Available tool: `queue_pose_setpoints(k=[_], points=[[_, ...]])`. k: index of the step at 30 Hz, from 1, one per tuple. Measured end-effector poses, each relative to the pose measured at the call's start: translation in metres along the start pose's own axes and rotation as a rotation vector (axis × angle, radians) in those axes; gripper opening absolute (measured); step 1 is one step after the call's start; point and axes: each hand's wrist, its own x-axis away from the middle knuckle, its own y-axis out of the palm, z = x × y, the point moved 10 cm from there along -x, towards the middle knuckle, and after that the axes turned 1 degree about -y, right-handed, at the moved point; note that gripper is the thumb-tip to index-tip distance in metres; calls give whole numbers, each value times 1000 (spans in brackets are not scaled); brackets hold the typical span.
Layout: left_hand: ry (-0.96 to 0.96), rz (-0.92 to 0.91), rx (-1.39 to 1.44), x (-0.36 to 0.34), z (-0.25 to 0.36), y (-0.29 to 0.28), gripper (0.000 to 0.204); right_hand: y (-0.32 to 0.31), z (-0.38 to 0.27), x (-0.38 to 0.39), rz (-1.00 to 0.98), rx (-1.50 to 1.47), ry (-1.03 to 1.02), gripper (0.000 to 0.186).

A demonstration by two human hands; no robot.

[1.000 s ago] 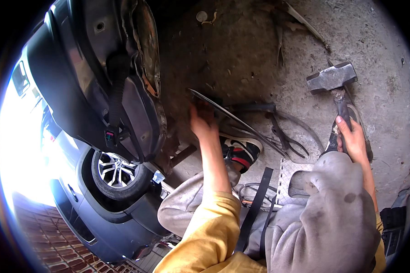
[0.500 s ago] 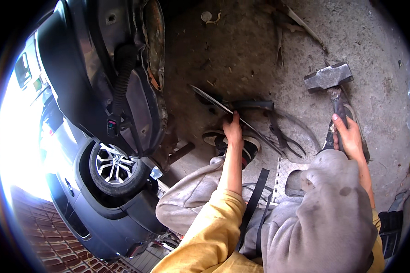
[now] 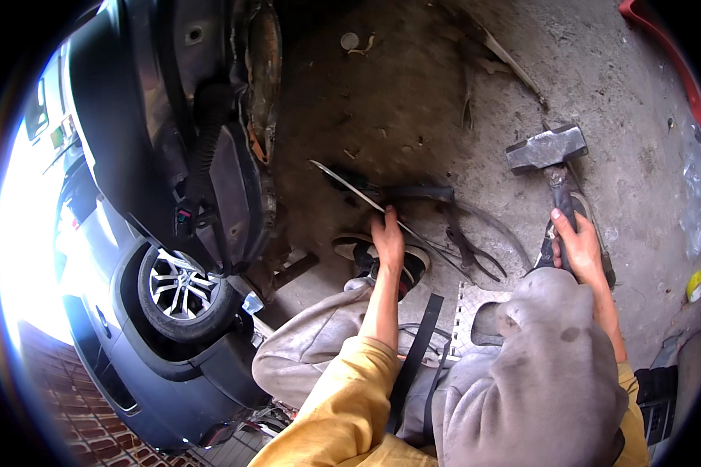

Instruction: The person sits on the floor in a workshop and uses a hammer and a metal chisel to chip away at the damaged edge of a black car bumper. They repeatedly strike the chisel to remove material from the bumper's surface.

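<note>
My left hand (image 3: pixel 388 240) is closed around a long thin metal bar (image 3: pixel 343 181), which slants from upper left to lower right above my shoe. Its far tip points toward the open car door (image 3: pixel 237 148). In my right hand (image 3: pixel 580 245) is the dark handle of a sledgehammer (image 3: pixel 547 149), gripped below its worn grey steel head, which faces away from me over the concrete. Between my hands, on the floor, lie long-handled pliers (image 3: pixel 469 251) and a tool with a thick black handle (image 3: pixel 420 191), partly behind the bar.
At left stands a dark grey car whose wheel (image 3: pixel 183 288) shows below the door. Beyond the hammer a stick-like piece (image 3: pixel 514 61) lies on the concrete floor (image 3: pixel 600 93). Clear plastic (image 3: pixel 699 191), a red curved object (image 3: pixel 678 58) and a yellow roll (image 3: pixel 695 286) are at right.
The view has shifted a little, bringing a red curved object in at the upper right. Both hands keep their hold on the bar and the sledgehammer.
</note>
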Motion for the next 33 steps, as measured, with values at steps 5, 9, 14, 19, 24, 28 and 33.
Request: queue_pose_setpoints(k=[5, 9, 14, 19, 24, 28, 33], points=[[6, -78, 171, 8, 11, 17, 33, 2, -3, 1, -12, -13, -1, 40], [-48, -103, 299, 18, 21, 32, 32, 0, 1, 1, 14, 22, 22, 38], [7, -152, 295, 17, 61, 43, 28, 0, -4, 1, -16, 17, -24, 39], [-93, -148, 394, -5, 89, 55, 29, 0, 0, 0, -7, -27, 6, 37], [-63, -190, 605, 12, 123, 56, 30, 0, -6, 1, 6, -4, -47, 40], [-65, -154, 669, 34, 135, 45, 31, -2, -3, 1, 16, 23, -20, 42], [-94, -197, 703, 66, 139, 46, 32, -2, -5, 2, 3, 6, -44, 43]])
